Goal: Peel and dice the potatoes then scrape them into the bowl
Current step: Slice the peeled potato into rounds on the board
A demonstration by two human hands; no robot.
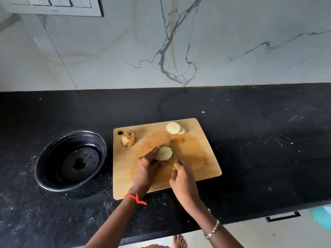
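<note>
So the wooden cutting board [197, 158] sits about mid-worktop [250, 140], nearer the front edge than the wall. Left hand [146, 169] is curled around a half potato [163, 153], cut face up, in the middle of the board, fingertips pressing on its far side. Right hand [180, 178] is closed around the yellow handle of a knife [172, 148], blade standing against the potato's right side. A little stack of round slices [174, 128] lies near the board's back right corner, and another unpeeled potato piece [128, 138] sits by the back left corner. The black bowl [71, 160] is on the worktop just left of the board.
</note>
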